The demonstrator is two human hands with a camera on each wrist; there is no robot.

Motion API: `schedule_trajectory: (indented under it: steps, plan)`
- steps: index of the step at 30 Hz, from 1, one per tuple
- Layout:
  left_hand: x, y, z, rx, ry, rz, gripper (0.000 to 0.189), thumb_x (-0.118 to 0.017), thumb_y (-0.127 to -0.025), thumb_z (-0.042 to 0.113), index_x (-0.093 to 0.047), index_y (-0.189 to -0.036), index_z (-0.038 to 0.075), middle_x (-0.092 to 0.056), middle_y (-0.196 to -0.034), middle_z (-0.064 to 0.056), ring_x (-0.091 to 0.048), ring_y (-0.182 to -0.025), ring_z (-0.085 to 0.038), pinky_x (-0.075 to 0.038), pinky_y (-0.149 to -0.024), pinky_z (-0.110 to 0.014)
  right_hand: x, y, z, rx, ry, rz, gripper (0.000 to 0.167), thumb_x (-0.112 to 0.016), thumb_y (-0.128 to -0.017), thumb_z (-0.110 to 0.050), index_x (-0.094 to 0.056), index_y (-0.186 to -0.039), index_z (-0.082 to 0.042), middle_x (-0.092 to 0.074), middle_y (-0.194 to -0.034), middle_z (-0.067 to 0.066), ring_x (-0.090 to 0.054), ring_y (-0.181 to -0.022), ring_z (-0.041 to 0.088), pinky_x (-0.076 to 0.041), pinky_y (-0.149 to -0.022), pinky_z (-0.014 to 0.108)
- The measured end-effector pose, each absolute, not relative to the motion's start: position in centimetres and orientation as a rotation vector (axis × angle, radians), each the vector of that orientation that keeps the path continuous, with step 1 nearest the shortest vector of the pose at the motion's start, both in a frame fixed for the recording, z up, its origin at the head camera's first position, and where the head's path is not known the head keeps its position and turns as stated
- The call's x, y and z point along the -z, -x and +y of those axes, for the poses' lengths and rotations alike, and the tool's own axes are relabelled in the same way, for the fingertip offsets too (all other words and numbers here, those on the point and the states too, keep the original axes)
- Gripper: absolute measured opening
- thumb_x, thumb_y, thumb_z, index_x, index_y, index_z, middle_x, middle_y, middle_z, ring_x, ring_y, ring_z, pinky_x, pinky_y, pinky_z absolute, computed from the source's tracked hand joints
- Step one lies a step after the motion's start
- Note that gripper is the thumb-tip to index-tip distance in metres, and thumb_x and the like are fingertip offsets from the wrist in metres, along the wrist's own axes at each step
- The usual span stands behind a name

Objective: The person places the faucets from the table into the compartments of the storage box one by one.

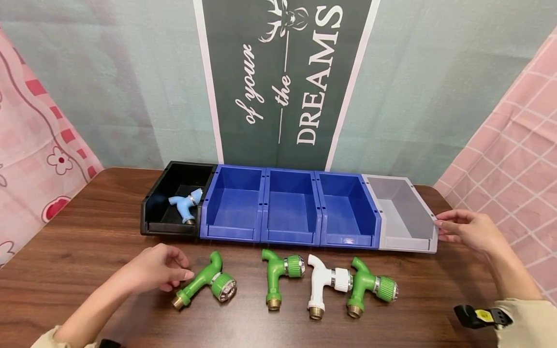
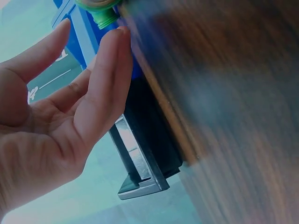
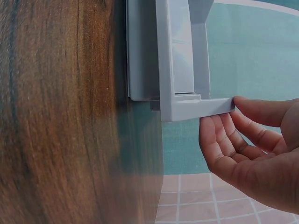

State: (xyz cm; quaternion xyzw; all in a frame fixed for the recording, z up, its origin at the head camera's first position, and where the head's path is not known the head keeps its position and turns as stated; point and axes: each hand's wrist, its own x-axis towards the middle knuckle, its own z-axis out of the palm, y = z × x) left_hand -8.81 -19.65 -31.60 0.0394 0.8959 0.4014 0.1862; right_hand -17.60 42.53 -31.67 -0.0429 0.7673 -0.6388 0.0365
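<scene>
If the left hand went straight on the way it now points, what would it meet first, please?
The left hand would likely meet the leftmost green tap first, though the gap is hard to judge.

bright head view — tabletop (image 2: 238, 140) blurred in left-wrist view

The leftmost green tap (image 1: 203, 277) lies aslant, brass end toward the near edge of the table (image 1: 104, 212), the grey open-topped bin (image 1: 411, 209) standing near its far right corner

My left hand (image 1: 160, 269), nearer, parts thumb from fingers; farther, at right, my right hand (image 1: 475, 233) curls its fingers.
</scene>
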Motion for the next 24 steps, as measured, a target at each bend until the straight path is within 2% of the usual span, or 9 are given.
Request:
schedule_trajectory:
  steps: [9, 17, 24]
  plan:
    - [32.2, 8.3, -19.6, -1.142, -0.147, 2.465, 0.025, -0.074, -0.076, 0.014, -0.06, -0.088, -0.003, -0.057, -0.065, -0.004, -0.057, -0.061, -0.016, -0.053, -0.053, -0.03, 30.2, 16.5, 40.8, 1.985, 0.095, 2.328, 0.027, -0.055, -0.085, 0.011, -0.069, -0.082, -0.012, -0.065, -0.074, 0.002, -0.064, -0.063, 0.017, -0.054, -0.057, 0.027]
    - [32.2, 8.1, -19.6, -1.153, -0.174, 2.434, 0.029, -0.078, -0.07, 0.012, -0.06, -0.086, -0.004, -0.063, -0.073, -0.006, -0.061, -0.063, -0.018, -0.053, -0.054, -0.03, 30.1, 16.4, 40.7, 1.943, 0.085, 2.377, 0.025, -0.056, -0.085, 0.009, -0.069, -0.081, -0.013, -0.065, -0.074, 0.001, -0.064, -0.063, 0.017, -0.054, -0.057, 0.027]
    - [32.3, 8.1, -19.4, -1.118, -0.161, 2.466, 0.03, -0.081, -0.064, 0.01, -0.06, -0.082, -0.003, -0.061, -0.07, -0.004, -0.059, -0.059, -0.016, -0.052, -0.052, -0.029, 30.2, 16.5, 40.7, 1.968, 0.086, 2.356, 0.026, -0.056, -0.085, 0.009, -0.069, -0.081, -0.012, -0.065, -0.075, 0.001, -0.064, -0.062, 0.017, -0.054, -0.057, 0.027]
